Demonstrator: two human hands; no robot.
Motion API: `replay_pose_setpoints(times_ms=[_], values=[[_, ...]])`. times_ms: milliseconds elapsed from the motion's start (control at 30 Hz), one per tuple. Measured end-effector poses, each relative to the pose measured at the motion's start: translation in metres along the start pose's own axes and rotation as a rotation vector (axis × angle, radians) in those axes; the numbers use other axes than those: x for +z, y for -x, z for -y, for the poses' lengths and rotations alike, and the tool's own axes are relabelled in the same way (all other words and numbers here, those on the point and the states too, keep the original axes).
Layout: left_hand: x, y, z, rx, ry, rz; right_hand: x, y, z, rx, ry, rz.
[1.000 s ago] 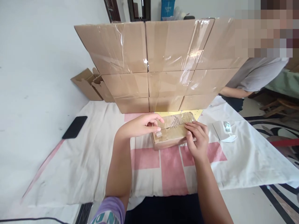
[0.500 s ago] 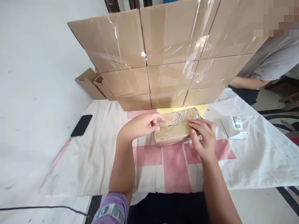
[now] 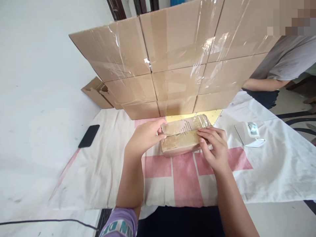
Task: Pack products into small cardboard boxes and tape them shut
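While the cardboard box (image 3: 181, 140) lies between left hand (image 3: 146, 135) and right hand (image 3: 216, 148), both touch it, half spread.

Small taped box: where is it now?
In the head view, the small taped box lies just right of centre on the cloth, between left hand and right hand.

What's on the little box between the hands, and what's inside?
On the box are shiny tape, dark marks and part of the right hand. The left hand is at one end. The inside is covered and can't be seen.
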State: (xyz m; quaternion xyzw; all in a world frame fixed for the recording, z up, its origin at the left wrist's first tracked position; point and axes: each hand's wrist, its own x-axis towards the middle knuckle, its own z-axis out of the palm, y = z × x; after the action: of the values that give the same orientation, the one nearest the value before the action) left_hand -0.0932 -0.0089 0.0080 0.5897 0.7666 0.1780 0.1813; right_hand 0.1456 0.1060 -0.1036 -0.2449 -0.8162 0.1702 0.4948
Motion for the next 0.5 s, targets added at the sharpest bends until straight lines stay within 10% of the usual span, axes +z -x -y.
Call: replay_pose_setpoints(times_ms=[500], values=[[0.020,-0.055,0.060,0.087,0.379,-0.254,0.001,0.004,0.001,0.009,0.034,0.032]])
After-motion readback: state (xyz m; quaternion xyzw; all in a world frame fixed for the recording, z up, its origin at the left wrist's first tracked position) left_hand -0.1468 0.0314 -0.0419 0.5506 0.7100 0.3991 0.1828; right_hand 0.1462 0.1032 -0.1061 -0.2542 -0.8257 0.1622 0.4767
